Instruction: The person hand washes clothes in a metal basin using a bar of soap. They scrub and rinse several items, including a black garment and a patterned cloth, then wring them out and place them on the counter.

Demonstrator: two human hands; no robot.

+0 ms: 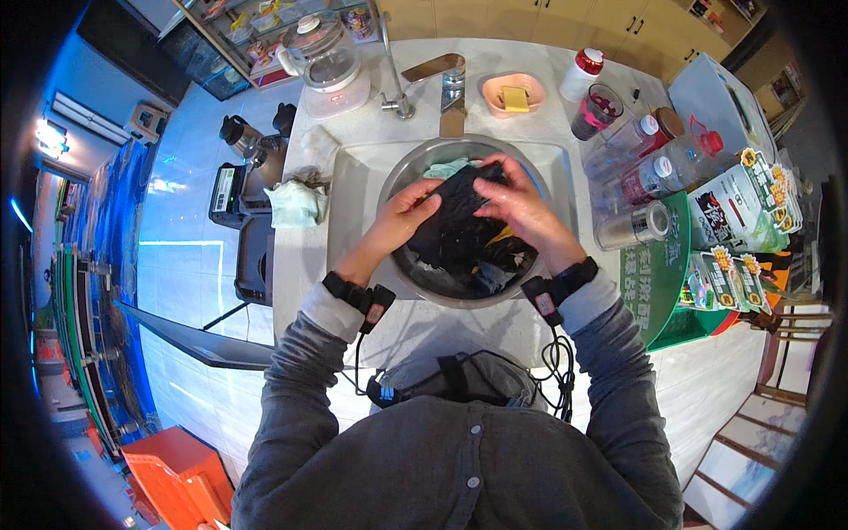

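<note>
A round stainless-steel basin (464,303) stands in the rectangular sink (353,192) before me. Above its middle, my left hand (403,213) grips the left edge of a dark, wet-looking cloth (452,202) between thumb and fingers. My right hand (515,197) holds the same cloth at its upper right, fingers bent over it. Below lie more dark fabric and a yellow patch (501,235), heaped in the basin. A pale green cloth (450,168) shows at the far side, partly covered. What liquid lies under the fabric is hard to make out.
Behind the basin rises a metal faucet (453,99), beside a pink soap dish (490,105) holding a yellow bar of soap (515,99). A glass kettle (326,63) stands back left. Crumpled cloth (298,202) lies at the left edge. Several bottles (662,169) crowd the right side.
</note>
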